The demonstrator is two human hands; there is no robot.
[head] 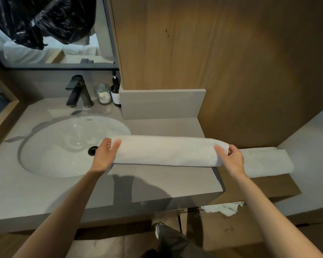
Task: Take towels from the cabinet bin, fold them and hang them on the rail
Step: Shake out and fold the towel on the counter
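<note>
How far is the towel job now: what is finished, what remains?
Done: one folded towel lies on the wooden ledge at right. In hand: the left hand and right hand hold a second folded towel by its ends above the counter. Left: white cloth shows below the counter; no rail is in view.

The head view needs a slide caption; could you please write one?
Left hand and right hand grip the ends of a folded towel at the counter.

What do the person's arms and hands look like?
Both arms are bare, with no sleeves, gloves or watch in view. The left hand may wear a thin ring, hard to tell; the right hand shows none.
</note>
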